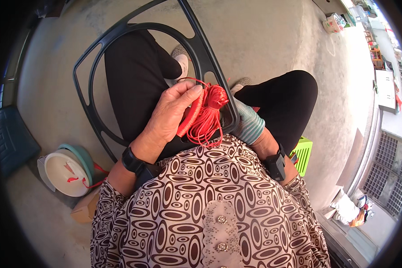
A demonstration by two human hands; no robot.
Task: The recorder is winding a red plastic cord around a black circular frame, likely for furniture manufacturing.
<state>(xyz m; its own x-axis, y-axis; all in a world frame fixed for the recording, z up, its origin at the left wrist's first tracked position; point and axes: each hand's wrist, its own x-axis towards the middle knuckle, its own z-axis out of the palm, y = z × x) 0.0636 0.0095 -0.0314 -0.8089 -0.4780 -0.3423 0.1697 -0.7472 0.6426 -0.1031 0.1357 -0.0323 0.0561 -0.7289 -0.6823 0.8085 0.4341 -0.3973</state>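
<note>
Red cord bundle (205, 114) is lying on my lap against the dark plastic frame (201, 49); I am gripping it with my left hand (172, 114). My right hand (248, 123), gloved, is closing on the frame's lower rim.

i wear a brown and cream blouse printed all over with nested ovals (187, 210), with a pale lace placket down the front set with round sparkly buttons (222, 219). my legs are in plain black trousers (134, 76). a black band with a small black box sits on my left wrist (133, 161), and another like it on my right wrist (276, 163). my right hand (248, 125) is in a knitted glove striped teal and grey. my left hand (172, 114) is bare.
</note>
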